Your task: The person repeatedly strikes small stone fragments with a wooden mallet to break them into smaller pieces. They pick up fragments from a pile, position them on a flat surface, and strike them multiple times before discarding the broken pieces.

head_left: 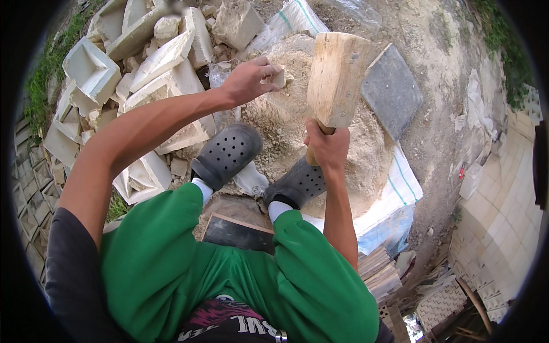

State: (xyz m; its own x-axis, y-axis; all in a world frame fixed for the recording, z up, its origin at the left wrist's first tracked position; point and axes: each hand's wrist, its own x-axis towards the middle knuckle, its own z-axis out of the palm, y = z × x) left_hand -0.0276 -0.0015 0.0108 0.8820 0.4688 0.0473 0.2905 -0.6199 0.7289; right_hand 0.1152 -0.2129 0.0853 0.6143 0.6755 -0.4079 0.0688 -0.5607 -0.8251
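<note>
A big wooden mallet stands head-up in my right hand, whose fingers wrap round its short handle. To the left of the mallet head, my left hand pinches a small pale chunk that looks like plaster. Below both hands spreads a heap of crushed, sandy beige material. A white woven sack with green stripes lies under this heap and shows at its right side. My feet, in dark grey clogs, rest at the heap's near edge.
Broken off-white plaster blocks, some hollowed, are piled on the left. A dark grey square slab leans at the heap's right. Between my knees is a dark board. Pale stacked tiles stand at far right, grass at far left.
</note>
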